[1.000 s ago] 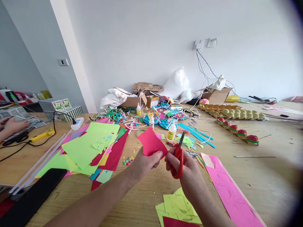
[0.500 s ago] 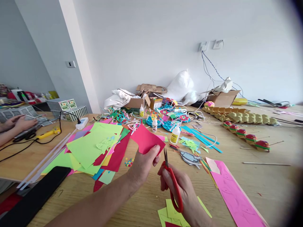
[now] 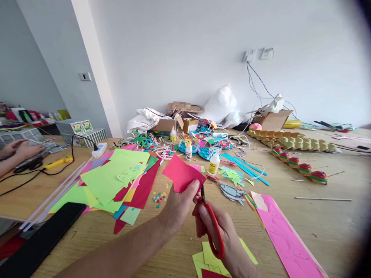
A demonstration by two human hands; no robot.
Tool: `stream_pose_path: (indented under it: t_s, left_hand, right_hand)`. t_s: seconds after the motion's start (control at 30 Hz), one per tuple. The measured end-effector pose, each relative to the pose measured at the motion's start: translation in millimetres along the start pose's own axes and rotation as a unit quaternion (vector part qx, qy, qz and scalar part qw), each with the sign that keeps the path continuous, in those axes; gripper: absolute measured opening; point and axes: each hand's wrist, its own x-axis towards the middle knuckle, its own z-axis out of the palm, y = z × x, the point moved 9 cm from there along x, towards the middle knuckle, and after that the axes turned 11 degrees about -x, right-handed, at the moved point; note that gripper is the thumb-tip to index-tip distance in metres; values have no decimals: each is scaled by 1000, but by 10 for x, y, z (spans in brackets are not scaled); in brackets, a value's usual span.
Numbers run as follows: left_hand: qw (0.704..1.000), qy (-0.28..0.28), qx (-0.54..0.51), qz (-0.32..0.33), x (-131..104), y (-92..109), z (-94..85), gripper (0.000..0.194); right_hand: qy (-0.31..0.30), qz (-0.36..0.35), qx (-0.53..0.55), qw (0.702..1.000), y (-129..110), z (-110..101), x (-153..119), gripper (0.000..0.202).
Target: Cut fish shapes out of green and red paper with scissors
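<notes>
Pinched in my left hand (image 3: 179, 206) is a sheet of red paper (image 3: 182, 173) with a curved notch cut from its left edge. My right hand (image 3: 222, 227) is wrapped round the handles of red-handled scissors (image 3: 215, 227). Their dark blades point up at the paper's right corner, close to my left thumb; whether they are closed on the paper is hard to make out. Below my right hand lie several yellow-green paper pieces (image 3: 213, 253) with drawn lines. A pink paper strip (image 3: 285, 235) with pencilled shapes lies to the right.
Stacked coloured paper (image 3: 113, 177) covers the table left of my hands. A glue bottle (image 3: 213, 164), a paper fish (image 3: 232, 193) and egg-carton crafts (image 3: 295, 164) stand beyond. At far left, a co-worker's hands (image 3: 24, 150) work near a yellow glue gun (image 3: 59, 161).
The scissor blades have come up against the red paper's right corner. My left hand and the paper have shifted slightly right and down.
</notes>
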Motion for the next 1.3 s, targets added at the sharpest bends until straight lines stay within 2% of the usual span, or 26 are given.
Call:
stream_pose_path:
  t_s: [0.27,0.8,0.97,1.3]
  left_hand:
    - [1000,17,-4,-2,-44,87,24,22]
    - [1000,19,9,-19,-42,73,25,25]
    - [1000,3,-4,-30,-35,21,38,25]
    - [999,-28,14,-19,-16,85,61,24]
  right_hand:
    - [4,14,16,1000,43,3,0,46]
    - [9,37,36,999,112,12,-18,51]
    - [6,52,48,997,138,21,-20,52]
    - [5,77,59,995,123,7,-18,56]
